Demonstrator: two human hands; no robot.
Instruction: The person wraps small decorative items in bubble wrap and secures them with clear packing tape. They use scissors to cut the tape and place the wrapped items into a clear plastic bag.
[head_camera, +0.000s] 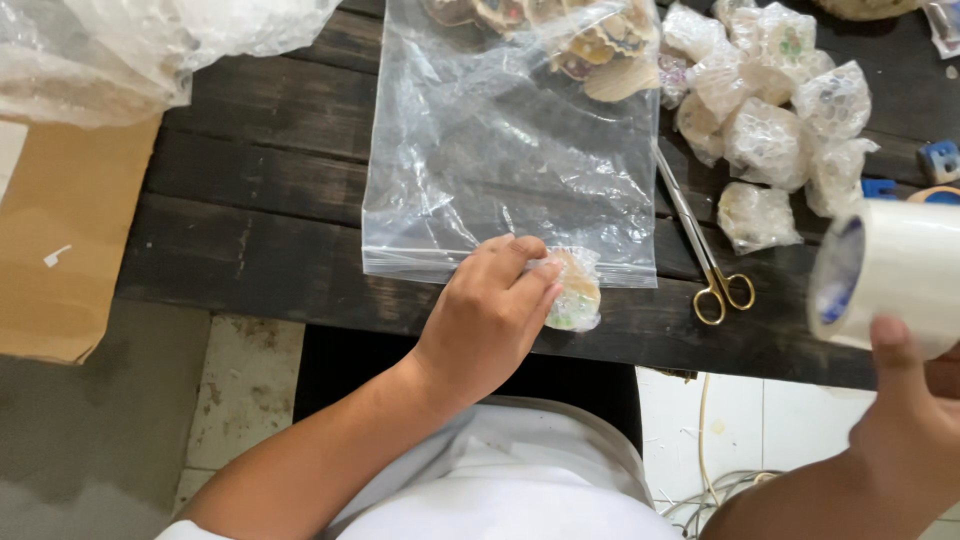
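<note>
Left hand (490, 315) on a small bubble-wrapped bundle (574, 290) at the near edge of the dark wooden table (260, 200). Fingers curled over the bundle's left side, gripping it; fingertips mostly hidden behind the wrap and the knuckles, so the exact contact is not readable. The bundle sits just at the lower edge of a clear zip bag (510, 150), touching or overlapping it, hard to tell which through the plastic. Contents of the bundle: pale with green and pink specks, otherwise unclear.

Right hand (915, 420) at the lower right, cut off by the frame edge. It holds a white tape roll (885, 275) up off the table, thumb on the roll's underside; the other fingers are behind the roll, not visible. The roll is blurred and partly out of frame.

The zip bag lies flat; decorated flat pieces (595, 45) show through its top end, cropped by the frame top. Gold-handled scissors (705, 250) lie just right of the bag, blades partly under its edge. A pile of wrapped bundles (775, 120) is at the upper right. A sheet of bubble wrap (130, 45) at the upper left, cut off, over brown cardboard (55, 240). Blue objects (935, 160) at the right edge, too small to identify. Cables (715, 490) on the floor below.
</note>
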